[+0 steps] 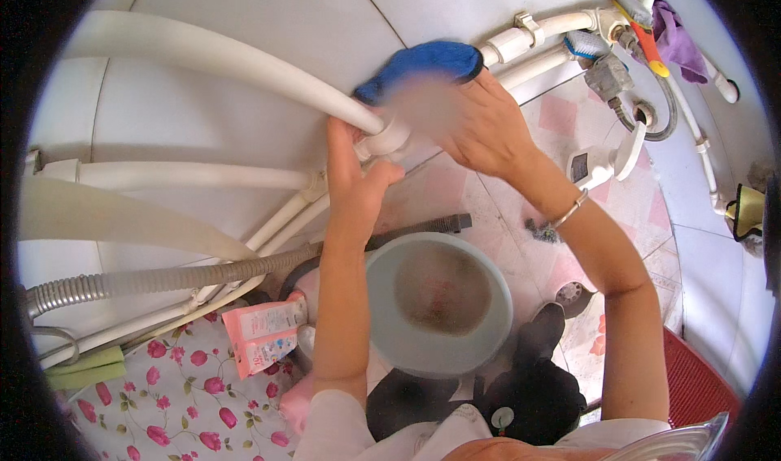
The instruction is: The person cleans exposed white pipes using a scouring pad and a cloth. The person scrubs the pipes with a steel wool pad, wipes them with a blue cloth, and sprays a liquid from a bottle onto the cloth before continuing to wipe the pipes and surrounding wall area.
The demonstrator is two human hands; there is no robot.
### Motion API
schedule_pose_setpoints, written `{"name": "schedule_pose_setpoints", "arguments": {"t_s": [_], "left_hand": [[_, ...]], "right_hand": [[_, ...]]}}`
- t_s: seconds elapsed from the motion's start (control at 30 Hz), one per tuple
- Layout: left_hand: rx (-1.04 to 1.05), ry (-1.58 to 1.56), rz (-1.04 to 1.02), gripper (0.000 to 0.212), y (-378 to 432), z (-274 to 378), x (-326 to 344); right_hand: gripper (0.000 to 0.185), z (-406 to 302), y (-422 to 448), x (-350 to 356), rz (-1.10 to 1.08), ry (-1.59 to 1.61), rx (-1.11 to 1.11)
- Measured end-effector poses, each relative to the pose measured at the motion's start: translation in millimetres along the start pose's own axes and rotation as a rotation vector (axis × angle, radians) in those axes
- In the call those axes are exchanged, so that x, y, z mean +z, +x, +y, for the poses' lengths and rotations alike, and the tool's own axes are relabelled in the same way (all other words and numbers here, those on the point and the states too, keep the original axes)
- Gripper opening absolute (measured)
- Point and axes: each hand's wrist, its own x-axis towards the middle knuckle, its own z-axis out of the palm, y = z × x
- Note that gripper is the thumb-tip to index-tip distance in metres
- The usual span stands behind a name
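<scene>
My left hand [354, 186] reaches up and curls around a white plastic pipe fitting [385, 143], where a thick white pipe [274, 82] comes down from the upper left. Its thumb lies below the fitting. My right hand [485, 125], with a bangle on the wrist, holds a blue cloth [427, 64] against the tiled wall and the pipes just beyond the fitting. A blurred patch covers part of the right hand and cloth, so its fingertips are hidden. Below both hands stands a pale basin [439, 366] of murky water [442, 290].
A grey corrugated hose [183, 278] runs behind the basin. At left, a pink packet [265, 333] lies on a floral cover [183, 394] near a green cloth [88, 366]. Brushes [644, 34], a purple cloth [677, 40] and valve pipework [610, 76] are upper right; a red ribbed object [695, 375] is lower right.
</scene>
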Motion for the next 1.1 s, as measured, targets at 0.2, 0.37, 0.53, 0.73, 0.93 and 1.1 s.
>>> {"name": "schedule_pose_setpoints", "arguments": {"t_s": [0.2, 0.37, 0.53, 0.73, 0.93, 1.1], "left_hand": [[0.082, 0.067, -0.025, 0.077, 2.2, -2.9, -5.2], [0.048, -0.039, -0.040, 0.080, -1.0, -4.3, 5.7], [0.064, 0.008, -0.047, 0.080, -1.2, -4.1, -10.3], [0.018, -0.055, -0.002, 0.079, 0.7, -4.2, 3.3], [0.040, -0.067, -0.009, 0.079, -2.8, 4.1, 4.6], [0.073, 0.034, -0.073, 0.079, -2.6, -4.3, -8.0]], "right_hand": [[0.029, 8.0, 68.8, -6.2, 0.248, -0.112, 0.108], [0.039, 19.8, 133.7, -10.5, 0.610, -0.088, 0.008], [0.031, -10.4, 85.4, -5.0, 0.134, -0.109, 0.096], [0.031, -4.7, 25.8, -4.7, -0.041, -0.101, -0.044], [0.033, -24.2, 131.4, -7.2, 0.275, -0.176, 0.018], [0.051, 7.2, 190.9, -29.5, 0.678, -0.063, -0.117]]}}
